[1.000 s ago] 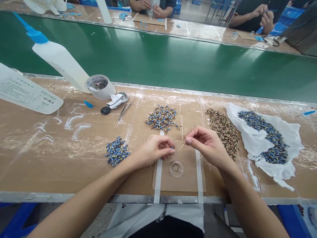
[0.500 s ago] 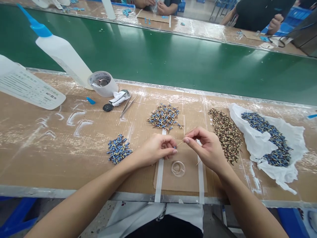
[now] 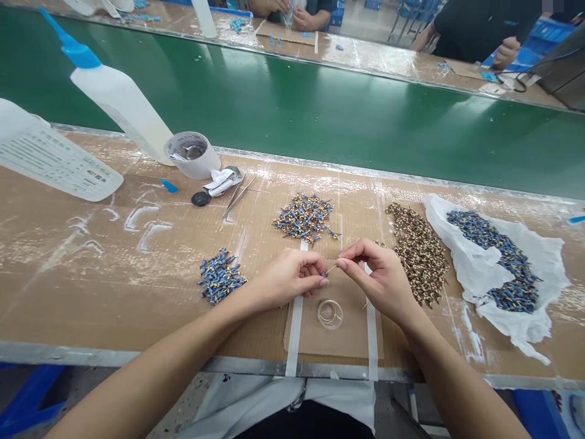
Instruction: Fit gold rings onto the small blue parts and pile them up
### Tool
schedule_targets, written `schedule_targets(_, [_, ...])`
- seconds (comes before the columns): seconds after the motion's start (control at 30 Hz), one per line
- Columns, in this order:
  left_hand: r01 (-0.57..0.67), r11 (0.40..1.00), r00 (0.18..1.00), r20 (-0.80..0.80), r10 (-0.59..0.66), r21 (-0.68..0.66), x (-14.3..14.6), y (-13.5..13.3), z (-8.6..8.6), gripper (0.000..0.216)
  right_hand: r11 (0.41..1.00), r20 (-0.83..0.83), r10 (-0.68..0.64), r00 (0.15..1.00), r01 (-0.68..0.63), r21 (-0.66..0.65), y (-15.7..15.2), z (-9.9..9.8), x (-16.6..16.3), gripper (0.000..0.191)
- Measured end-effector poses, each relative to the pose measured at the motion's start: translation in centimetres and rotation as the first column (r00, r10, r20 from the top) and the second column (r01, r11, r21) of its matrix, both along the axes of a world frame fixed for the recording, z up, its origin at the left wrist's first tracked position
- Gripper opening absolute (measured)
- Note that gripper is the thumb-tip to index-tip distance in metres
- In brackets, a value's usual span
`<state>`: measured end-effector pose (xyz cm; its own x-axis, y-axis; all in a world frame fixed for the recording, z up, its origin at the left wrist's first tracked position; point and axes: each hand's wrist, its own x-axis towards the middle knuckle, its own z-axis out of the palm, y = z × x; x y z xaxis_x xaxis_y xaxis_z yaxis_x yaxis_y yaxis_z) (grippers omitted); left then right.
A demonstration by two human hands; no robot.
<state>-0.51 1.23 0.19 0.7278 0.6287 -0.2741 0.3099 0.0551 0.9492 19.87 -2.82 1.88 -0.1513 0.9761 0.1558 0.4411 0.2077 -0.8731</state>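
My left hand [image 3: 287, 278] is closed, pinching a tiny blue part [image 3: 324, 275] at its fingertips. My right hand [image 3: 380, 277] is closed on a thin wooden stick [image 3: 331, 268] whose tip touches that part. Both hands hover over a taped cardboard pad [image 3: 331, 332] that carries a small clear round dish [image 3: 329, 313]. A pile of blue parts [image 3: 220, 275] lies to the left, a blue-and-gold pile [image 3: 304, 216] sits ahead, a gold pile [image 3: 418, 250] lies to the right.
White plastic sheet [image 3: 503, 286] with blue parts at right. Glue bottle [image 3: 116, 97], tape roll [image 3: 192, 153], tweezers [image 3: 237, 195] and a labelled container [image 3: 50, 161] at back left. Green conveyor belt [image 3: 297, 103] runs behind; other people's hands work across it.
My right hand has brought the stick's tip leftward up to the blue part in my left fingers. The view has shifted slightly.
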Motion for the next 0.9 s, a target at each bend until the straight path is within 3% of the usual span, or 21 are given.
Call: schedule_targets(0.9, [0.017, 1.000, 1.000, 0.003, -0.017, 0.018, -0.04, -0.11, 0.26, 0.010, 0.992, 0.049, 0.066, 0.997, -0.070, 0.103, -0.37, 0.10, -0.12, 0.012])
